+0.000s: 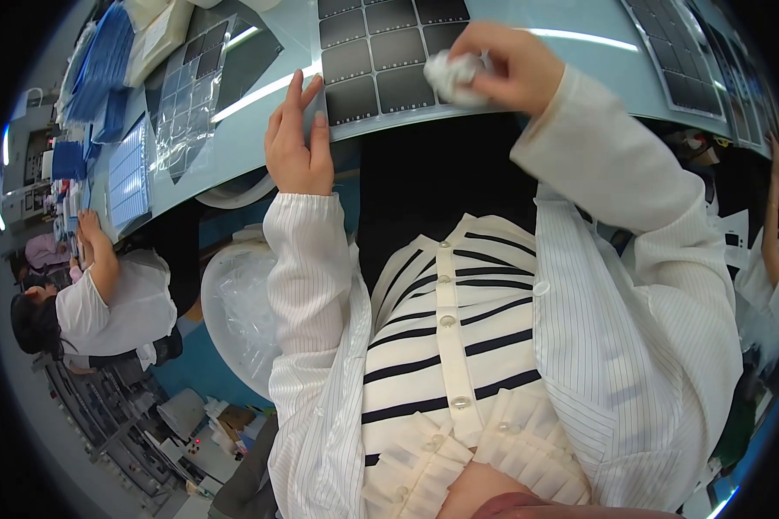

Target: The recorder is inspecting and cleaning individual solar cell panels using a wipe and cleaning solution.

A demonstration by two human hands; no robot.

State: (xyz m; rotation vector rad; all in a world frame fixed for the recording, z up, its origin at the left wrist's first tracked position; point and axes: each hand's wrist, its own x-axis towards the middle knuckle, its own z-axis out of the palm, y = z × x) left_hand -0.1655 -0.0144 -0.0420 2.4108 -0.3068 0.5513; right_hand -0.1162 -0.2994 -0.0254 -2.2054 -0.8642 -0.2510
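A dark sheet [395, 45] divided into large grey squares lies on the glass-topped table [571, 60] in front of me. At its left edge rests my left hand [300, 138], fingers stretched out, holding nothing. My right hand [519, 69] is closed on a crumpled white wad [455, 78], which looks like a cloth or tissue. The wad is over the right part of the sheet, near its front corner; whether it touches the surface I cannot tell. My right hand is slightly blurred.
Clear-wrapped gridded sheets [189, 104] lie to the left, beside a blue tray-like panel [130, 177] and blue stacks [104, 65]. Another dark sheet [673, 56] is at the right. Below the table stands a white bin [221, 346] with clear plastic. A co-worker [117, 303] sits at left.
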